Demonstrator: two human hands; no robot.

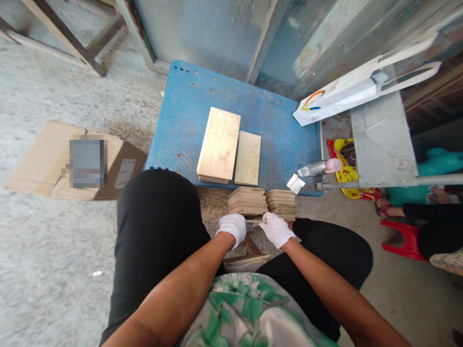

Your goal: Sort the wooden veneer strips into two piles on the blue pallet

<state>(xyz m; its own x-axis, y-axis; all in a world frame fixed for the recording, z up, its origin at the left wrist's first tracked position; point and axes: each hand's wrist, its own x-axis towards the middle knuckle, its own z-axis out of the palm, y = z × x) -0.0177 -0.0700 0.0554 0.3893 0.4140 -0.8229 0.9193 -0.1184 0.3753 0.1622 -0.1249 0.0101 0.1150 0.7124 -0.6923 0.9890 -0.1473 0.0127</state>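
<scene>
White gloves cover both hands. My left hand (233, 228) is closed on one end of a thin wooden board (254, 221), seen nearly edge-on. Gripping the board's other end is my right hand (276, 229), its fingers pinched together. Just beyond the hands are two stacks of thin boards, a left stack (247, 201) and a right stack (281, 204). Farther off, on a blue plastic platform (282, 115), lie a larger pile of pale boards (220, 144) and a smaller, lower pile (248, 158) beside it.
A clear bottle (311, 169) and a crumpled white tissue (295, 183) lie at the platform's right corner. Behind them leans a white paper bag (336, 99). A cardboard box (104, 166) stands at left. Someone sits at right by a red stool (403, 240).
</scene>
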